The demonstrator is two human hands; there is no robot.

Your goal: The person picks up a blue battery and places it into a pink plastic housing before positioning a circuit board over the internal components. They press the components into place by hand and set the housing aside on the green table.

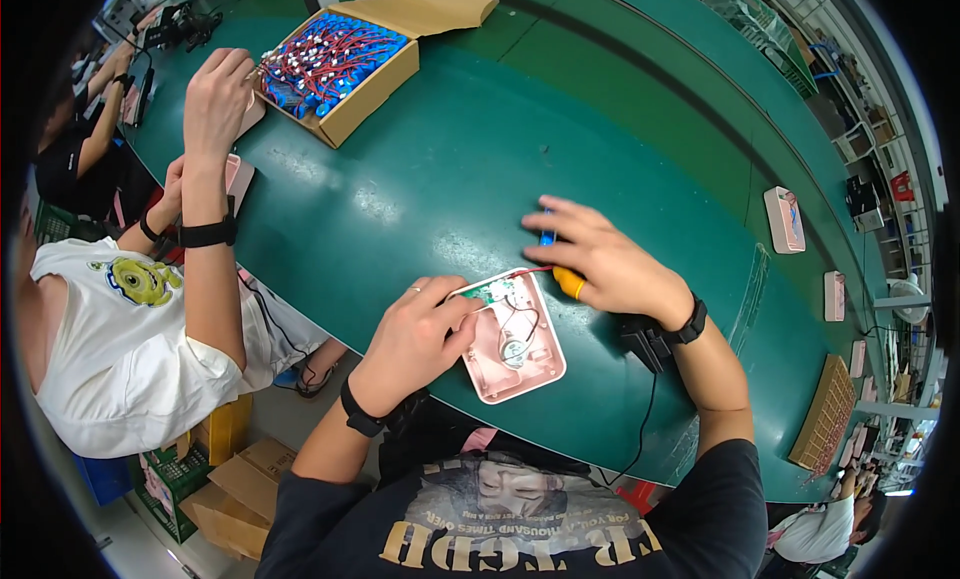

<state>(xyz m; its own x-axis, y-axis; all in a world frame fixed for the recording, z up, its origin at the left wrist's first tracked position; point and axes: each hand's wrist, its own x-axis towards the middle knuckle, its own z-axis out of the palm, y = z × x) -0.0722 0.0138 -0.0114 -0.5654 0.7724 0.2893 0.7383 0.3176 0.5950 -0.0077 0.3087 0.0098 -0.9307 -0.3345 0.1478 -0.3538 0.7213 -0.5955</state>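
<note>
My left hand (425,324) is closed on the upper left edge of a shallow pink plastic housing (545,367), thumb reaching inside. Within the housing lie a green circuit board (487,295), thin wires and a small round metallic part (514,353). Above the housing's far right corner is my right hand (605,259), its fingers partly spread and slightly blurred. A blue cylindrical battery (547,237) shows between those fingers. Where the thumb lies, a rounded yellow piece (568,282) is visible, possibly a thumb cover. A red wire (530,271) stretches from the board toward it.
An open cardboard box (350,119) of blue batteries with red wires stands at the far left. Beside me on the left, a co-worker's hand (215,94) reaches near it. Pink housings (785,219) and a brown tray (825,414) lie on the right.
</note>
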